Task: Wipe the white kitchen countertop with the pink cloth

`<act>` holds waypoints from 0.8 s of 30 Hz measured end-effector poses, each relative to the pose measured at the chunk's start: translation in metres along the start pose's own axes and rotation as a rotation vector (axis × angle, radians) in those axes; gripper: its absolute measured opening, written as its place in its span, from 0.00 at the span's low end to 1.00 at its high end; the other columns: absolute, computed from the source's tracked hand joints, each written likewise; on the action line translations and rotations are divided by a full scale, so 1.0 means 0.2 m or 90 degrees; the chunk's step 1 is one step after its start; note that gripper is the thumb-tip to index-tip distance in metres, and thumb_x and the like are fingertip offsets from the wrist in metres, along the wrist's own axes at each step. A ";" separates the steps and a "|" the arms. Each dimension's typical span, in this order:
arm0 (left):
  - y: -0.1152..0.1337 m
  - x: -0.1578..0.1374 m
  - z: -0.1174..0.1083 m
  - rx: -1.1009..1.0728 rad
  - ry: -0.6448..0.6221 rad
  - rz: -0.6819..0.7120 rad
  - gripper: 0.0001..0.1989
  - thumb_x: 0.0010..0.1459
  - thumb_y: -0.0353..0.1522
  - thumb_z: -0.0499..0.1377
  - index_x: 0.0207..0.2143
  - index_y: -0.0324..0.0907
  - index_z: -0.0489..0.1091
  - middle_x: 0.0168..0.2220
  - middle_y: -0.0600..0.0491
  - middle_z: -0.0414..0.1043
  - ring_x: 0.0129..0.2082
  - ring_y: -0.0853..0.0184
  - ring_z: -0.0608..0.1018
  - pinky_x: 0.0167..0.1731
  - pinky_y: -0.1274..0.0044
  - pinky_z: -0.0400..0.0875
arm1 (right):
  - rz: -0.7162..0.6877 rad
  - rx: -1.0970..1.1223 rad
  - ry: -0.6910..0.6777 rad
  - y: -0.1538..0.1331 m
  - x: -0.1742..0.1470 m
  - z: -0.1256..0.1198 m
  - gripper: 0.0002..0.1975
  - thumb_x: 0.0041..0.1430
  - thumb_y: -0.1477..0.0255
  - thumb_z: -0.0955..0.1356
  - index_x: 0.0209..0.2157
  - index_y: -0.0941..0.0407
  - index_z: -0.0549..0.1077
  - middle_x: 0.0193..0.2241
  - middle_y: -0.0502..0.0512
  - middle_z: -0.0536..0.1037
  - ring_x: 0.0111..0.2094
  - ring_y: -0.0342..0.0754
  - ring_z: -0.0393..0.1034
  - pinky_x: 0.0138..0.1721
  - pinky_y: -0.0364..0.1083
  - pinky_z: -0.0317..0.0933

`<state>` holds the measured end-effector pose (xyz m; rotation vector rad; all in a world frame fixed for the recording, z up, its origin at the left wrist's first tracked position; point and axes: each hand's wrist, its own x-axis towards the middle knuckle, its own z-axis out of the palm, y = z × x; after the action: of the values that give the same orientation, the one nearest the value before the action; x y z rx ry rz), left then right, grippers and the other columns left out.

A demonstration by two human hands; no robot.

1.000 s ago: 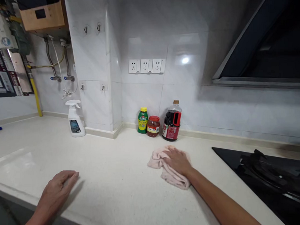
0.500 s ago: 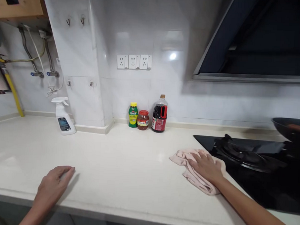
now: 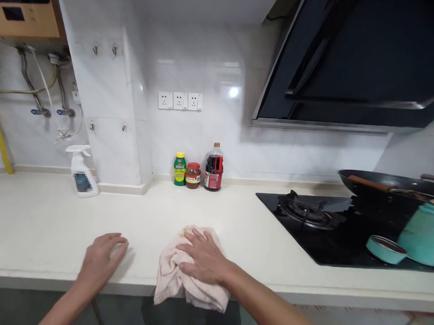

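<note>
My right hand [image 3: 207,260] lies flat with spread fingers on a pale pink cloth [image 3: 171,270]. The bunched cloth rests on the white countertop [image 3: 142,217], and its lower edge hangs over the front edge. Left of the cloth, my left hand [image 3: 103,255] is close to the counter surface, loosely bent with the thumb apart from the fingers, holding nothing. A white spray bottle [image 3: 82,173] stands further back on the left. Against the wall are a green bottle with a yellow cap [image 3: 179,170], a red-lidded jar [image 3: 193,177] and a dark sauce bottle [image 3: 214,169].
On the right is a black gas stove [image 3: 317,243] carrying a wok [image 3: 377,181], a teal container [image 3: 422,233] and a small teal bowl-like piece [image 3: 386,250]. A range hood [image 3: 350,67] overhangs it. Wall sockets [image 3: 180,101] are at the back.
My right hand has moved the cloth left and toward me, from beside the stove to the counter's front edge. My left hand sits slightly further right. The view has turned right, showing more stove.
</note>
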<state>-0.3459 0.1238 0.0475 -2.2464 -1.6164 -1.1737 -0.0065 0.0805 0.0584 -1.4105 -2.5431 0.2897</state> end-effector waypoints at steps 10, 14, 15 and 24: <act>0.50 -0.08 0.29 -0.054 -0.081 0.058 0.17 0.61 0.44 0.54 0.37 0.46 0.78 0.46 0.45 0.78 0.52 0.53 0.75 0.52 0.61 0.69 | 0.363 -0.133 0.087 0.76 -0.46 -0.23 0.30 0.71 0.53 0.55 0.67 0.52 0.60 0.69 0.61 0.48 0.68 0.66 0.38 0.63 0.71 0.35; 0.50 -0.09 0.26 -0.005 -0.086 0.043 0.17 0.61 0.44 0.53 0.38 0.47 0.78 0.48 0.45 0.77 0.52 0.52 0.75 0.50 0.61 0.68 | 0.413 -0.175 0.106 0.87 -0.85 -0.19 0.30 0.69 0.52 0.55 0.66 0.49 0.61 0.70 0.56 0.48 0.69 0.63 0.37 0.66 0.66 0.37; 0.51 -0.10 0.25 0.001 -0.085 0.044 0.17 0.62 0.44 0.53 0.38 0.47 0.78 0.48 0.45 0.77 0.52 0.52 0.75 0.50 0.62 0.68 | 0.397 -0.190 0.117 0.87 -0.93 -0.16 0.30 0.69 0.51 0.55 0.66 0.47 0.62 0.69 0.54 0.49 0.69 0.61 0.38 0.66 0.64 0.37; 0.52 -0.10 0.25 -0.017 -0.098 0.059 0.16 0.63 0.44 0.53 0.39 0.47 0.77 0.47 0.48 0.78 0.51 0.54 0.76 0.49 0.63 0.67 | 0.236 -0.338 0.240 0.75 -1.39 0.09 0.45 0.50 0.52 0.72 0.68 0.46 0.56 0.70 0.56 0.46 0.68 0.67 0.39 0.63 0.67 0.47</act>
<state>-0.2345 0.0921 0.0336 -2.4535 -1.5361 -1.0288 0.2531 -0.0787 -0.0267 -1.8989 -2.1150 -0.5877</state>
